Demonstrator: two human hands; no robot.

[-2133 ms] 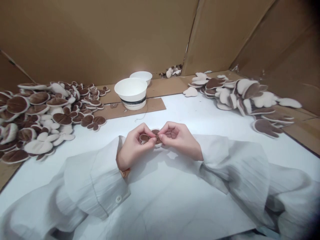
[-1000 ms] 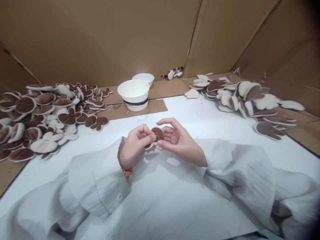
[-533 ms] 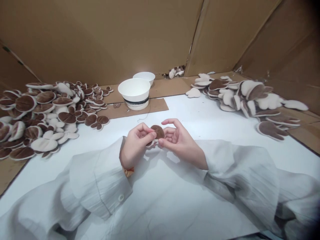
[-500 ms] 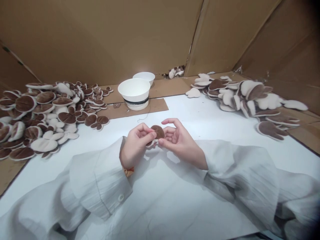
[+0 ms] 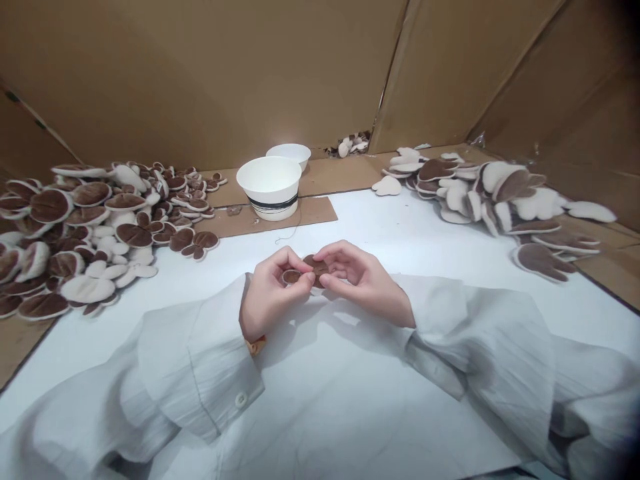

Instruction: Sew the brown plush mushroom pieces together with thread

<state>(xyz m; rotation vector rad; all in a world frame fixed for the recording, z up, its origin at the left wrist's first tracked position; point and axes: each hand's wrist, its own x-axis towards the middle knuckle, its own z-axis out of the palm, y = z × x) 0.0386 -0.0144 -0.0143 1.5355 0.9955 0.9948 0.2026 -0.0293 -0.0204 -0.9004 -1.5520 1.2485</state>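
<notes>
A small brown plush piece (image 5: 317, 265) with rounded lobes is held between my two hands above the white table. My left hand (image 5: 278, 288) pinches it near its middle with thumb and forefinger. From the other side, my right hand (image 5: 361, 280) grips its edge between thumb and fingers. One brown lobe shows behind my left fingertips. Part of the piece is hidden by the fingers.
Brown and white plush pieces (image 5: 93, 290) are heaped at the left, and another pile (image 5: 537, 257) lies at the right. A white bowl wound with black thread (image 5: 270, 183) stands before a second bowl (image 5: 293, 153). Cardboard walls (image 5: 200, 73) surround the white tabletop (image 5: 310, 400).
My right fingers have come down from apart and closed on the piece. The piece has turned, and a brown lobe now shows by my left fingers.
</notes>
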